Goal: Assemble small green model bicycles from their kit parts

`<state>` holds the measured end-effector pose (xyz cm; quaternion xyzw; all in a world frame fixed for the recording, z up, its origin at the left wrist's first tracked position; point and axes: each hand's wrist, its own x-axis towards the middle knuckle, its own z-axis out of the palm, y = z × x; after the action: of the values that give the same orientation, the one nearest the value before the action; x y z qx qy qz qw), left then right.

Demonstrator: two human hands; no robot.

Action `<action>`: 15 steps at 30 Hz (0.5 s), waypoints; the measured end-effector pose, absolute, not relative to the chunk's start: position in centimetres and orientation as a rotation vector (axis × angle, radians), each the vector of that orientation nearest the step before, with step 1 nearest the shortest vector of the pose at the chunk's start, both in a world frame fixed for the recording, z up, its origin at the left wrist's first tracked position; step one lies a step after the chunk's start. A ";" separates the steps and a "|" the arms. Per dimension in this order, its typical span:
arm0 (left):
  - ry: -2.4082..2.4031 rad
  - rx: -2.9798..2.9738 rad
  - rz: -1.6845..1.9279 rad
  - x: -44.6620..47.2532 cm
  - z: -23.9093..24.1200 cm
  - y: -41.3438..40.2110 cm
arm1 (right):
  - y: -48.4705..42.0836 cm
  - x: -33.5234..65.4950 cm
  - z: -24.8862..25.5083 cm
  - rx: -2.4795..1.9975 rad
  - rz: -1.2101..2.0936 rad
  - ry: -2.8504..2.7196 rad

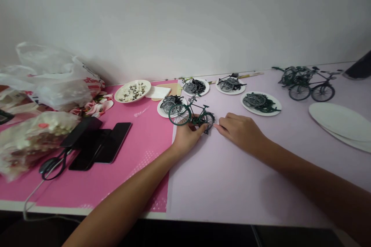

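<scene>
A small green toy bicycle (197, 114) stands tilted over the seam between the pink and lilac table covers. My left hand (187, 135) grips it low on the frame, near the rear wheel, with the thumb in front. Just right of that wheel is my right hand (239, 129), its fingers curled and thumb pressed in. Anything between those fingertips is hidden or too small to see. Behind the bicycle, a small plate (164, 112) carries grey spoked wheels and dark parts.
More plates of bicycle parts (197, 87) (231, 85) (262, 104) line the back. Toy bicycles (310, 85) stand at right, near white oval plates (344, 123). Left are a bowl (131, 100), plastic bags (58, 79), phones (114, 142) and a cable (27, 200).
</scene>
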<state>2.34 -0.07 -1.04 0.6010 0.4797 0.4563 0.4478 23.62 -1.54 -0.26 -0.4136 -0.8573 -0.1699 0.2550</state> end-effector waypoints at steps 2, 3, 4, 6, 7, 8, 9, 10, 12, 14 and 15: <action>1.182 1.483 1.112 2.3 -1.0 -0.2 | -1.5 23.7 -0.4 -1.147 -0.462 -2.335; 1.184 1.482 1.108 2.4 -1.0 -0.2 | -1.5 23.7 -0.5 -1.159 -0.464 -2.340; 1.188 1.482 1.107 2.4 -1.0 -0.2 | -1.5 23.7 -0.6 -1.172 -0.465 -2.344; 1.194 1.489 1.118 2.4 -1.0 -0.2 | -1.7 23.6 -0.6 -1.207 -0.442 -2.343; 1.195 1.494 1.127 2.4 -1.0 -0.1 | -1.8 23.5 -0.5 -1.227 -0.404 -2.333; 1.195 1.499 1.136 2.4 -1.0 -0.1 | -1.9 23.4 -0.4 -1.241 -0.348 -2.319; 1.193 1.502 1.145 2.4 -1.1 -0.1 | -2.1 23.3 -0.3 -1.249 -0.287 -2.302; 1.190 1.505 1.153 2.4 -1.1 0.0 | -2.2 23.2 -0.2 -1.250 -0.232 -2.285; 1.188 1.510 1.165 2.3 -1.2 0.0 | -2.3 23.1 -0.1 -1.239 -0.167 -2.271; 1.190 1.509 1.167 2.3 -1.1 0.1 | -2.2 23.1 -0.2 -1.229 -0.162 -2.289; 1.193 1.504 1.162 2.3 -1.1 0.1 | -2.1 23.2 -0.3 -1.229 -0.169 -2.301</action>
<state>2.34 0.08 -1.08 0.6040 0.4790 0.4665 0.4337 23.16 -2.14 -0.32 -0.4540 -0.8498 -0.0624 0.2606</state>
